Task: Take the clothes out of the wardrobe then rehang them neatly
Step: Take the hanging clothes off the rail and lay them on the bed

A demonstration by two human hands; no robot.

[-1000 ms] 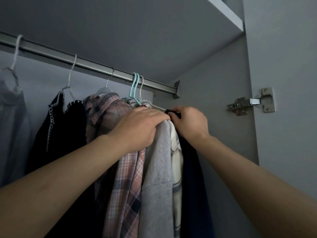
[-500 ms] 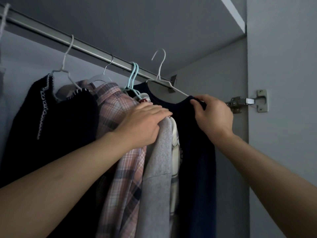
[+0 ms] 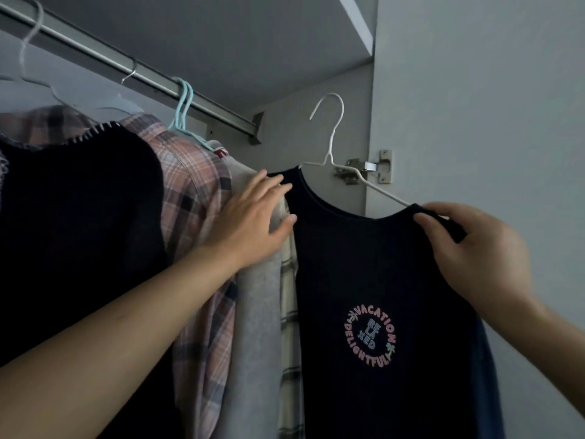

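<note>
The navy tank top [image 3: 376,274] hangs on a white wire hanger [image 3: 332,144], its hook clear of the rail [image 3: 142,74] and out in front of the wardrobe's right wall. The right hand [image 3: 474,248] pinches the top's right shoulder strap, thumb in front, fingers curled behind. The left hand [image 3: 253,213] lies flat with fingers spread on the grey sweatshirt [image 3: 256,312], beside the pink plaid shirt [image 3: 196,201]. A door hinge [image 3: 367,167] sits behind the hanger.
</note>
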